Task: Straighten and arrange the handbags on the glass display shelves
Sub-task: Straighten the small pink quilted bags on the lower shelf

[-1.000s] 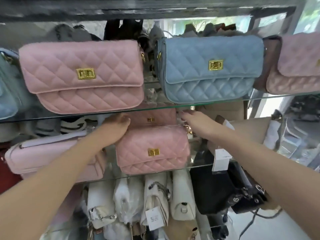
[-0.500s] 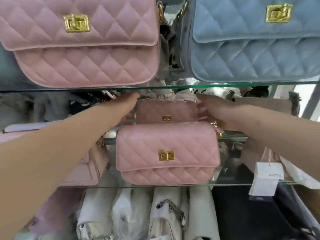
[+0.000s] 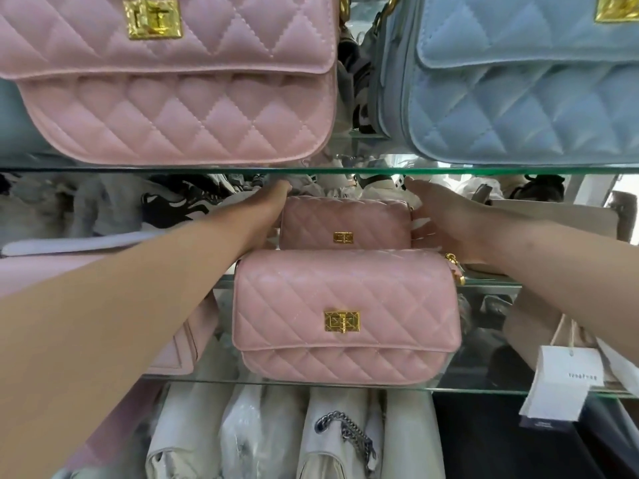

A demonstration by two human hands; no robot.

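On the middle glass shelf (image 3: 484,388) a small pink quilted handbag (image 3: 342,219) with a gold clasp stands behind a larger pink quilted handbag (image 3: 345,316). My left hand (image 3: 266,212) lies flat against the small bag's left end, fingers straight and reaching to the back. My right hand (image 3: 449,223) presses its right end with spread fingers. The small bag sits between both hands. The larger bag stands upright at the shelf's front edge, untouched.
The upper glass shelf (image 3: 345,170) carries a big pink quilted bag (image 3: 179,98) and a blue quilted bag (image 3: 518,98) just above my hands. A pale pink bag (image 3: 173,354) stands at left, a beige bag with a hanging tag (image 3: 560,382) at right. White bags (image 3: 332,426) fill the shelf below.
The view has closed in on the middle shelf. Both hands have reached further back, from the front bag's top corners to the ends of the small rear bag.
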